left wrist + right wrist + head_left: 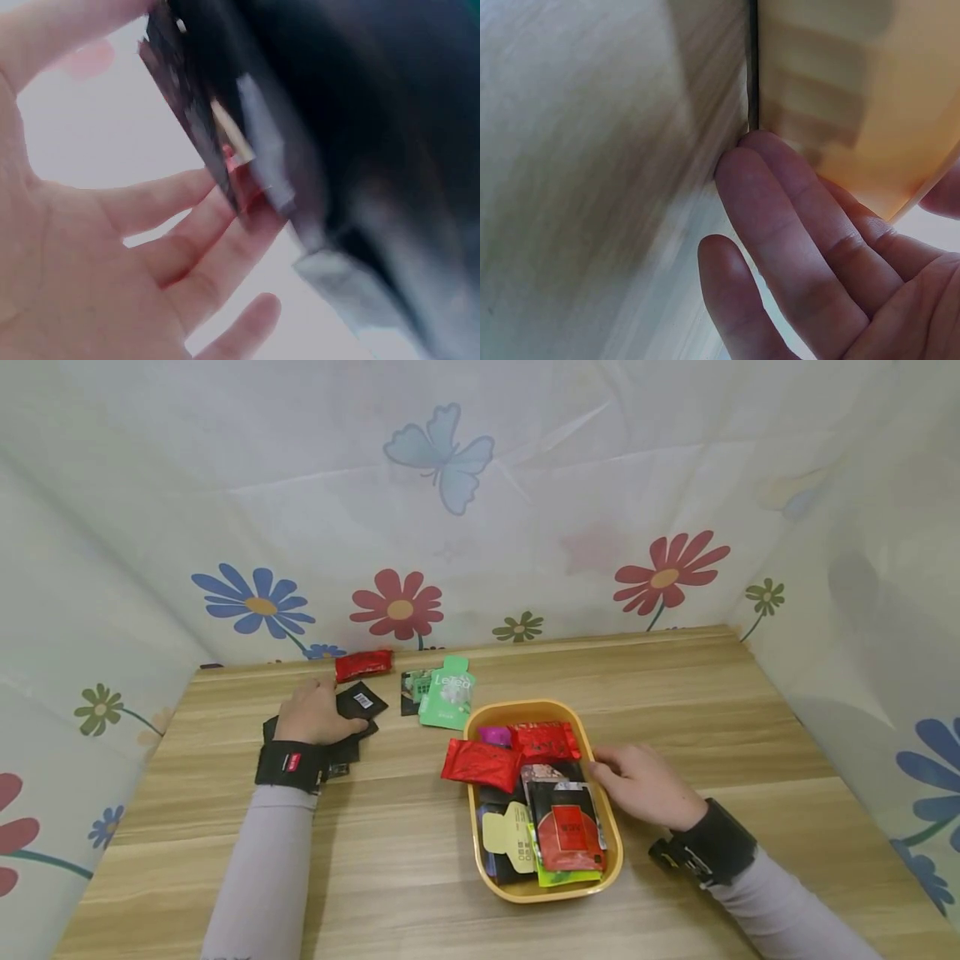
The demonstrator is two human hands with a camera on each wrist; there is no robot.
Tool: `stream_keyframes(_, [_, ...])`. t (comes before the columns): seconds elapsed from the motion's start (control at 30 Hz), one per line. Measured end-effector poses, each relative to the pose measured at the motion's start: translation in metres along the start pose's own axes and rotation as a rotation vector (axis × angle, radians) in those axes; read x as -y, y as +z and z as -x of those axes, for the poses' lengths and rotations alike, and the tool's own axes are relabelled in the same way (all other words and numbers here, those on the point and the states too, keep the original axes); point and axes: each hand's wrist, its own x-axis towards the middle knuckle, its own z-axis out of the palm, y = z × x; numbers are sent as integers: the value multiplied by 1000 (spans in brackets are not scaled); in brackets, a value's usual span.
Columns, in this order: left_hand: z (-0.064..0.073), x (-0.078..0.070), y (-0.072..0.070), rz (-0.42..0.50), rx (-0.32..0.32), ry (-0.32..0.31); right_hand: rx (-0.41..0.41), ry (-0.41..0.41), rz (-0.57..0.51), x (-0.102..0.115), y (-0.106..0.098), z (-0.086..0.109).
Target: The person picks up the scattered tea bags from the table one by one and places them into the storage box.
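Note:
My left hand [311, 714] lies over several black sachets [362, 700] at the table's left. In the left wrist view, dark packets [199, 97] sit between the thumb and the fingers [217, 255], which hold them; the picture is blurred. On the right, my right hand [648, 785] holds the side of a yellow basket [617, 852]. Its thumb is at the rim, and its fingers [765, 202] lie along the outer wall near the tabletop. Inside the basket are red packets [543, 742], a red-and-black sachet [570, 835] and a pale yellow packet [510, 837].
A red packet [363, 665] lies near the back edge, beyond the left hand. Between the left hand and the basket, a green sachet [450, 697] overlaps a dark one [409, 692]. Another red packet [482, 764] overhangs the basket's left rim. A flower-printed curtain [525, 510] surrounds the wooden table [390, 877].

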Motion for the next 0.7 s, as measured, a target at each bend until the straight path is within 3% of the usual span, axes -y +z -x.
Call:
stream_keyframes(0.17, [13,-13,-16,-53,9,58,-1,0,0,0,0,0])
stream_keyframes(0.33, [26,-34,-32,3,-86,203,10,13,-6,1,0,0])
stream_keyframes(0.53, [55,-82,-46,100,-220,433,16,23,-7,-1,0,0])
stream_keyframes(0.7, [82,-125,-36,149,-271,595,22,31,-1,-1,1,-1])
